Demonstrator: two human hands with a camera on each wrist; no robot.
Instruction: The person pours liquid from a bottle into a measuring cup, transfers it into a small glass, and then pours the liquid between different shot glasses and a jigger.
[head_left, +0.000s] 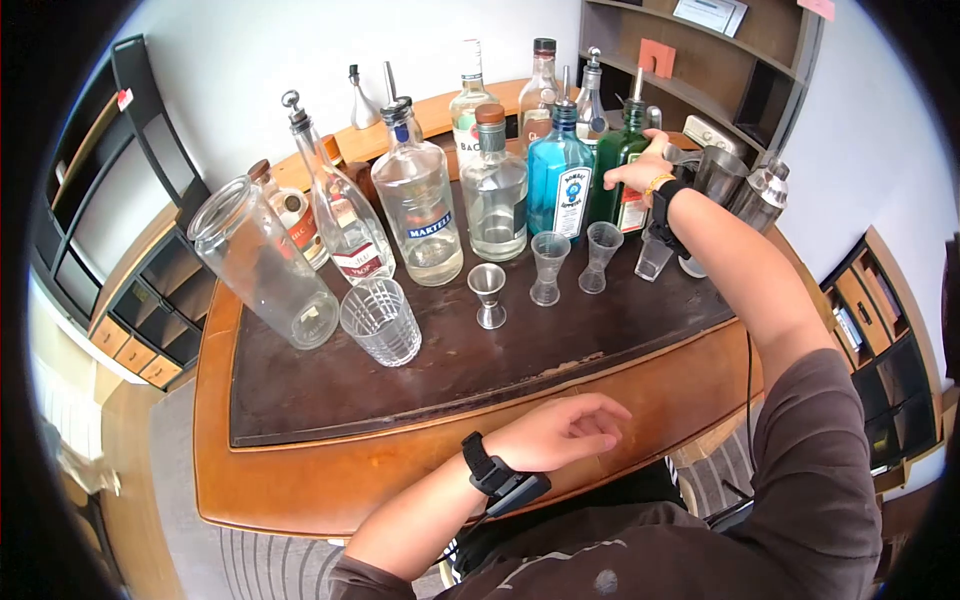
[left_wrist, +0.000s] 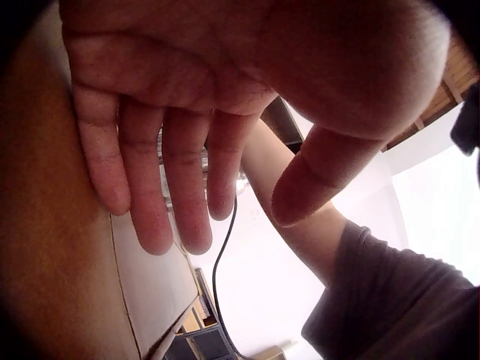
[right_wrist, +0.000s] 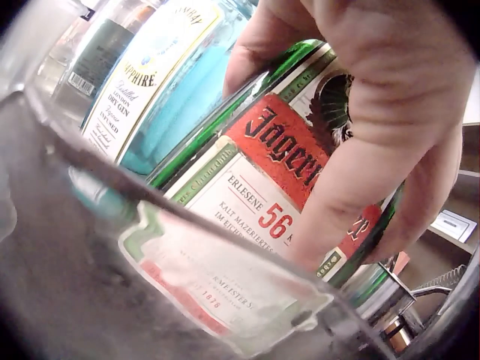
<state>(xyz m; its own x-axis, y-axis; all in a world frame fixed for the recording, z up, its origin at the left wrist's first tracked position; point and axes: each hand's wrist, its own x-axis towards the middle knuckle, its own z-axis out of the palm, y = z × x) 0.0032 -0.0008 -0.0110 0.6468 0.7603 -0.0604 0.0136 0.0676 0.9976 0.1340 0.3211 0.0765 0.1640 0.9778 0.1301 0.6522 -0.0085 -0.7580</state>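
While the right hand (head_left: 643,172) curls round the green bottle (right_wrist: 262,176), left hand (head_left: 550,432) relaxed, empty, well apart.

We see glossy green glass on the far-right bottle (head_left: 606,203) with its paper label (right_wrist: 253,210), polished metal on the jigger (head_left: 488,288), ridged clear glass on the near-left tumbler (head_left: 381,325), glossy wood along the near desk edge (head_left: 300,490).

On the brown wooden desk (head_left: 300,480), around the silver metal jigger (head_left: 488,290): clear cut-glass tumbler (head_left: 381,325) at nine o'clock, tall clear glass jar (head_left: 265,275) beyond; brown-stoppered clear glass bottle (head_left: 495,200) at twelve; blue glass bottle (head_left: 546,175) at one — green glass bottle (head_left: 606,205) just clockwise, inside the right hand's (head_left: 643,172) grip; left hand (head_left: 552,433) at five.
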